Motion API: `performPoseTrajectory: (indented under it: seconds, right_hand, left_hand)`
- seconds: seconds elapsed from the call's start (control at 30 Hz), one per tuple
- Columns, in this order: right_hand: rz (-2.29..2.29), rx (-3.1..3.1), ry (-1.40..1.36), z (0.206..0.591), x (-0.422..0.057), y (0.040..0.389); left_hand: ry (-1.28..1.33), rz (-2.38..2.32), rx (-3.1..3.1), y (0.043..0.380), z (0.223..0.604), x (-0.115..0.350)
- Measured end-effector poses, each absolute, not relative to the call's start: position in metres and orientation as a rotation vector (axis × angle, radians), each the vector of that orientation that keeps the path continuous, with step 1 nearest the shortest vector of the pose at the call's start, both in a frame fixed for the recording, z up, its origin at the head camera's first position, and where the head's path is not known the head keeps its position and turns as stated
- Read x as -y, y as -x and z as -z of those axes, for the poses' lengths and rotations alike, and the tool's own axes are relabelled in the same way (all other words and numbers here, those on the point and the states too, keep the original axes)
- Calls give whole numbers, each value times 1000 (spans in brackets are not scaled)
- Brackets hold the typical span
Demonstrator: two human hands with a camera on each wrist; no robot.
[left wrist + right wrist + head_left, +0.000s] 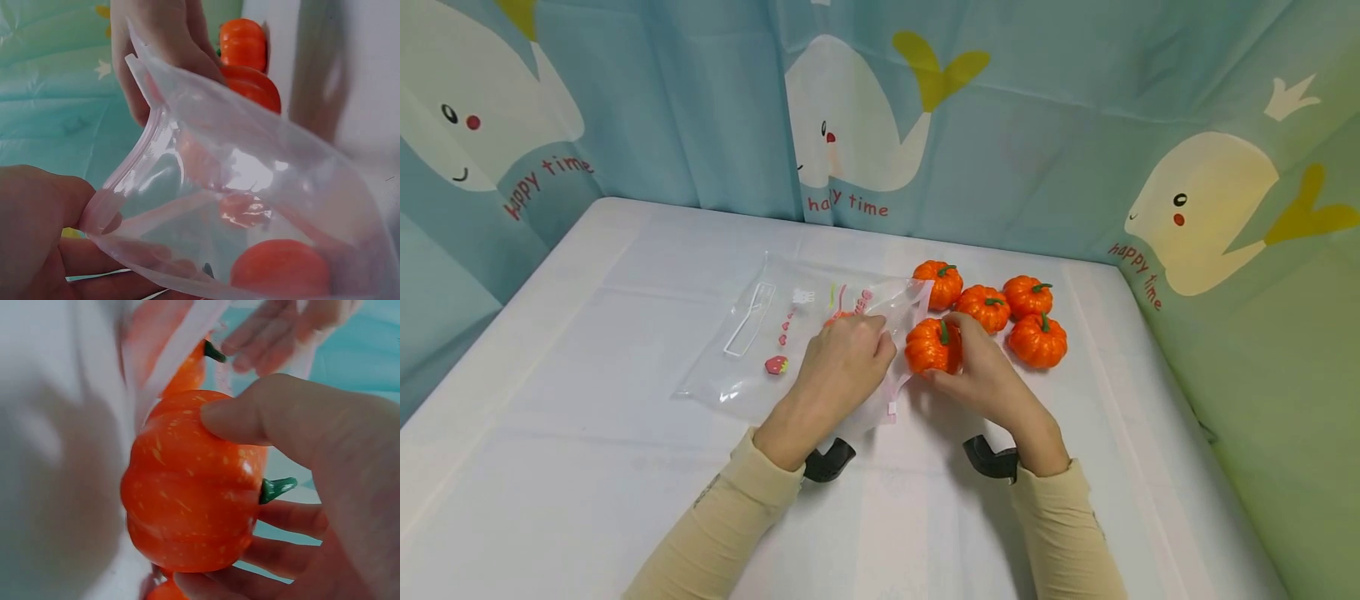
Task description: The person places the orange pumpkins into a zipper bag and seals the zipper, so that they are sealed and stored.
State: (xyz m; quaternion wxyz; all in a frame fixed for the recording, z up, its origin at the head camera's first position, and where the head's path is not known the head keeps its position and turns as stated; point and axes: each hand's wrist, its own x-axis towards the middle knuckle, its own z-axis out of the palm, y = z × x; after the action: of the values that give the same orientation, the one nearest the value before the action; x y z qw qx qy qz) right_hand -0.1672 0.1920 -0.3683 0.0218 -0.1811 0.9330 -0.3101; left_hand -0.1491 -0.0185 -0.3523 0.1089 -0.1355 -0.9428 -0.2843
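My left hand (847, 354) pinches the upper edge of a clear zip bag (745, 333) printed with a strawberry and hearts, lifting its mouth apart. One orange pumpkin (281, 269) lies inside the bag, mostly covered by the left hand in the head view. In my right hand (988, 375) is a small orange pumpkin (194, 481) with a green stem, gripped between thumb and fingers right at the bag's pink-edged mouth. The bag's slider (892, 408) hangs at the near end of that edge.
Beyond the right hand, several more pumpkins (1037, 340) sit grouped on the white table (587, 467). A blue curtain (1037, 125) with whale prints hangs behind the table and along its right side. Black wrist mounts (830, 461) show under both forearms.
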Motion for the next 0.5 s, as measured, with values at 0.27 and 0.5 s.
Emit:
performPoseTrajectory:
  seconds: [0.27,0.5]
  right_hand:
    - [965,-2872,580,373,-183,168]
    - [882,-2920,585,373,-180,167]
  left_hand:
    - [394,847,2795,151,352,17]
    - [383,887,2813,151,352,17]
